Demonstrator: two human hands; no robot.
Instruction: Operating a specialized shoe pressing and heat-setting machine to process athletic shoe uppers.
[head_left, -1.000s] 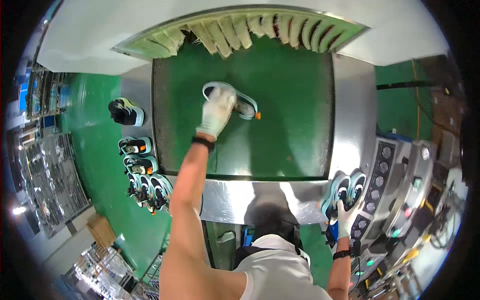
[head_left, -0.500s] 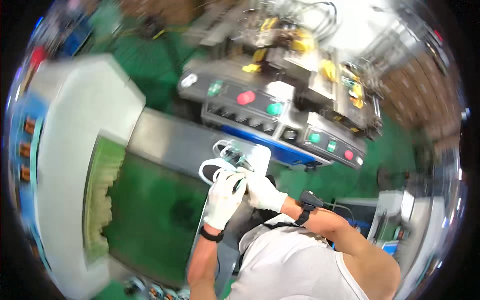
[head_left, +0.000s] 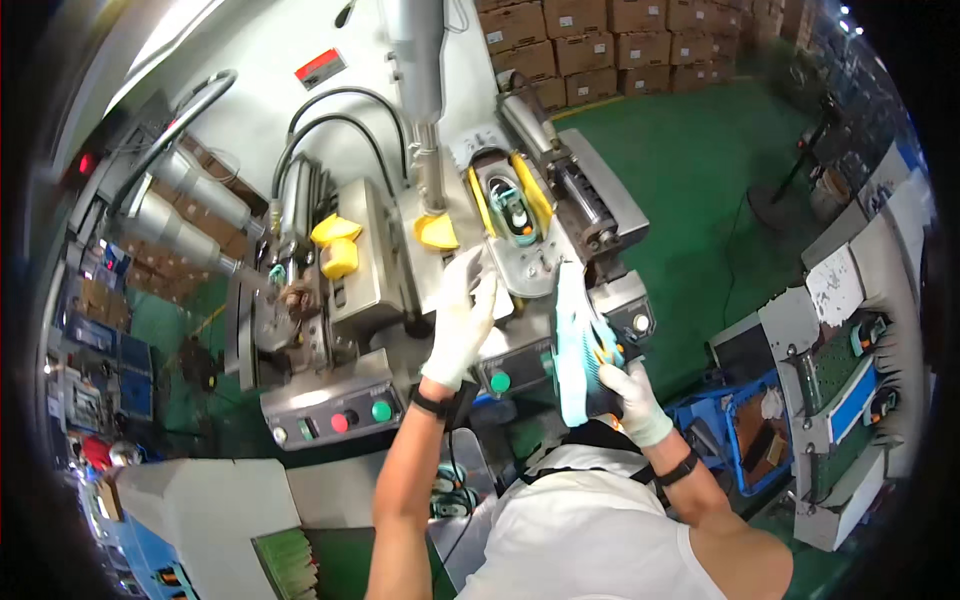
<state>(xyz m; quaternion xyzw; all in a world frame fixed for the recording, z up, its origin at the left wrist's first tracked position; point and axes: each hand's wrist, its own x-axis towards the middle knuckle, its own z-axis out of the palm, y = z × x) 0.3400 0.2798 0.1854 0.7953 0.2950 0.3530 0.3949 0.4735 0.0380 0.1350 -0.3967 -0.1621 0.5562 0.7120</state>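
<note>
Gripped a light-blue sneaker [head_left: 580, 345] in the right hand [head_left: 636, 405] in front of the shoe press [head_left: 375, 260]. Held the left hand [head_left: 460, 325] spread near the front-left corner of its steel plate [head_left: 530, 272]. Beyond, saw a second sneaker [head_left: 512, 212] between yellow pads [head_left: 537, 198].

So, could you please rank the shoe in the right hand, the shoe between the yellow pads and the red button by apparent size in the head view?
1. Held shoe, in the right hand; nearness to the camera may enlarge it
2. Other shoe, between the yellow pads
3. Red button
</note>
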